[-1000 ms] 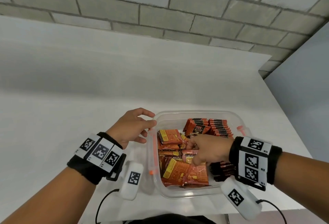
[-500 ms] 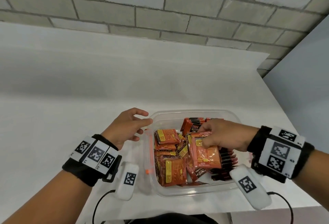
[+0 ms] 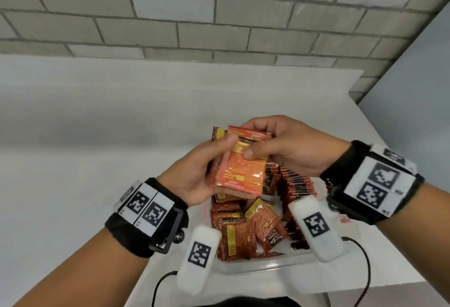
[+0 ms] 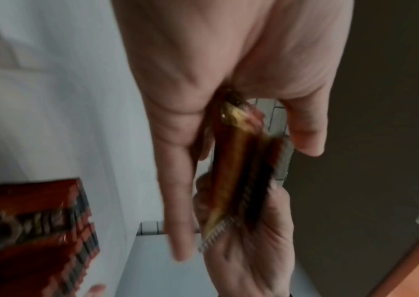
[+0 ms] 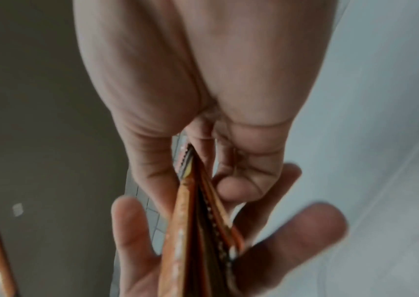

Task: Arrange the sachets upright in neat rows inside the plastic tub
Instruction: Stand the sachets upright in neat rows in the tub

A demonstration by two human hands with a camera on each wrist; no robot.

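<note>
Both hands held one small stack of sachets (image 3: 239, 172) in the air above the tub (image 3: 263, 269): left hand (image 3: 194, 175) cupped its left edge, thumb on the front, right hand (image 3: 287, 148) pinched the top right corner. Tub sat near, on the white table (image 3: 97, 160). Inside: loose sachets (image 3: 246, 228) flat on the left, upright row (image 3: 295, 185) on the right.

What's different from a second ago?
The right hand lifted a bunch of sachets out of the tub; the left hand left the rim and now grips them too. The upright row and loose pile stayed put.
</note>
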